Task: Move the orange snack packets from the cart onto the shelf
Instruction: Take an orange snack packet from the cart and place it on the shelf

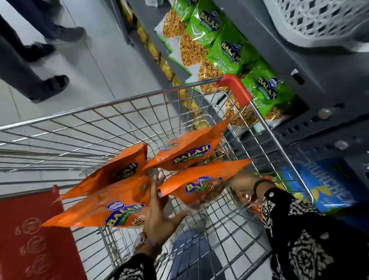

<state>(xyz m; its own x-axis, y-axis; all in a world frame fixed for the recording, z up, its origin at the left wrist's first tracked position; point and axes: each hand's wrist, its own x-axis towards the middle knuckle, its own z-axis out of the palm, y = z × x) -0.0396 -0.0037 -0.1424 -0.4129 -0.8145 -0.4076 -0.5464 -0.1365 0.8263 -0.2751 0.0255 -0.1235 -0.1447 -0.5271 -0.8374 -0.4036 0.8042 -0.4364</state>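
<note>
Several orange Balaji snack packets hover over the wire cart [115,114]. My left hand [161,216] grips the two on the left, a lower packet [109,207] and an upper one [115,169], its fingers spread against them. My right hand [239,180] holds the packet on the right [204,180] from underneath, and another orange packet [191,150] lies just above it; whether that hand holds it too is unclear. The grey shelf [293,49] stands to the right of the cart.
Green Balaji packets [234,52] line the shelf row beside the cart's red corner guard [234,88]. A blue packet [328,186] lies lower right. A white lattice basket [323,7] sits top right. A red child-seat flap [33,246] fills the lower left. People's legs [29,59] stand on the tiled floor.
</note>
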